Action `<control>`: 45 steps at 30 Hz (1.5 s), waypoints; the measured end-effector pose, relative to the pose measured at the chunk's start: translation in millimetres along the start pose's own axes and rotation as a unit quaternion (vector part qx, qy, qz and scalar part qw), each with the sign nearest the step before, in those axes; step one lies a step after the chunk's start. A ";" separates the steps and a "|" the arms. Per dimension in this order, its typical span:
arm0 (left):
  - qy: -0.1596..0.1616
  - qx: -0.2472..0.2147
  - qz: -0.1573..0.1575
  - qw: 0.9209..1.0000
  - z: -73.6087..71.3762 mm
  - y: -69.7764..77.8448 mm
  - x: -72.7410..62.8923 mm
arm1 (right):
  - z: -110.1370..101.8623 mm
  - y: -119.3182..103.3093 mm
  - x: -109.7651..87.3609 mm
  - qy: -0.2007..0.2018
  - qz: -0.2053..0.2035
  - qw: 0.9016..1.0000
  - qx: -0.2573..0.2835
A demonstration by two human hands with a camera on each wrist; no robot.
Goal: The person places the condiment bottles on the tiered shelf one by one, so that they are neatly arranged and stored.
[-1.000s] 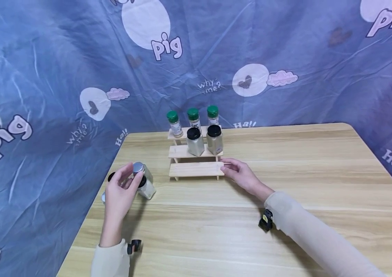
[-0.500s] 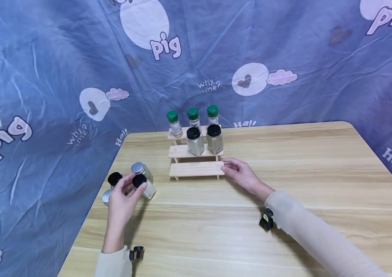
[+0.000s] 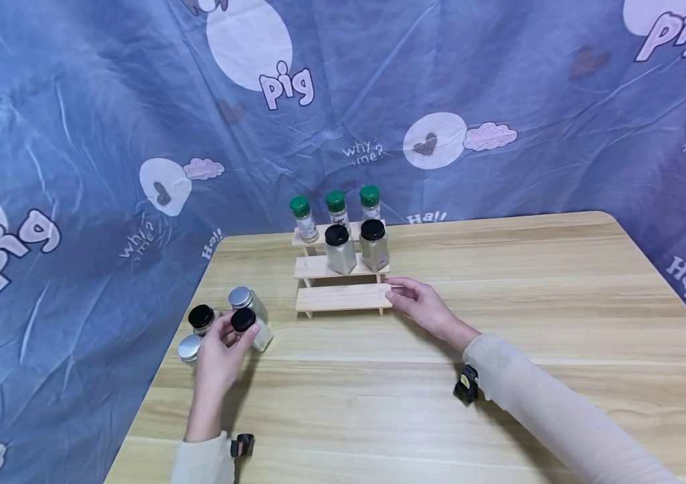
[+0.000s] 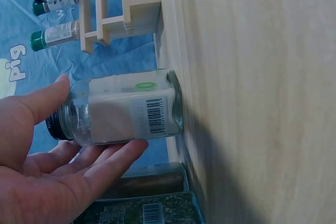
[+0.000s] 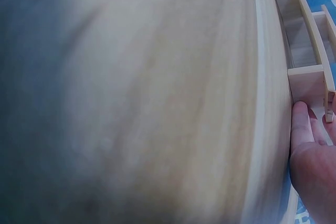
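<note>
Blue printed cloth (image 3: 89, 114) is hanging behind the wooden table (image 3: 349, 403). Left hand (image 3: 218, 353), lower than a second ago, is flanking the black-lidded jar (image 3: 263, 336) with thumb and fingers, can't tell if gripping; rightward, right hand (image 3: 424, 309) is still pinching the tiered rack's (image 3: 343, 296) lowest shelf end.

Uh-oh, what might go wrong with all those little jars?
1. The left grip is round the neck of a black-lidded jar that looks like glass, so it might slip.
2. A silver-lidded jar stands close behind it and could get bumped over.
3. The right grip is at the end of the wooden rack; a nudge might tip the green-lidded jars on top.
</note>
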State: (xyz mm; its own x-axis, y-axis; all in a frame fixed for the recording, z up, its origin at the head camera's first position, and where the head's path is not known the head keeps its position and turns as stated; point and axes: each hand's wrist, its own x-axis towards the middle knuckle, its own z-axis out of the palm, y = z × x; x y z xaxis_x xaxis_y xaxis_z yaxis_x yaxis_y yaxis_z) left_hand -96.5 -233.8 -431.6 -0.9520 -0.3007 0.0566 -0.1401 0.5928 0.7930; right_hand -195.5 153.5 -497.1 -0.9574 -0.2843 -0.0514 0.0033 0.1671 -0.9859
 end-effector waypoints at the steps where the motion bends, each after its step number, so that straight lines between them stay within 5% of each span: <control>1: 0.004 0.003 0.005 1.000 0.8 0.1 -0.4 | -0.2 0.1 0.2 0.000 -0.001 1.000 0.000; 9: 0.009 0.015 0.059 0.998 8.9 8.1 -4.5 | -2.1 -0.9 -0.3 0.001 -0.006 1.000 0.003; 16: 0.008 0.029 0.087 0.996 11.6 36.1 0.4 | -3.4 -0.5 0.0 0.003 -0.008 1.000 0.005; 32: 0.018 0.031 0.111 0.993 35.1 105.8 51.9 | -0.5 2.9 -1.0 -0.001 -0.006 1.000 0.004; 45: 0.036 0.034 0.117 0.992 61.1 121.4 76.4 | 0.7 1.3 -1.3 0.007 -0.006 1.000 -0.017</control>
State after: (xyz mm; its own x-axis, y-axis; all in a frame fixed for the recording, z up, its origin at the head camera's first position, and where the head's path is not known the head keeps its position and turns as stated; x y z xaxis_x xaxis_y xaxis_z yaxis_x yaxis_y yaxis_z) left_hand -202.8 -139.2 -368.1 -0.9391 -0.2004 0.2792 0.0616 0.7010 0.7105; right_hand -194.1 153.5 -498.4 -0.9613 -0.2729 -0.0377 -0.0169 0.1951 -0.9806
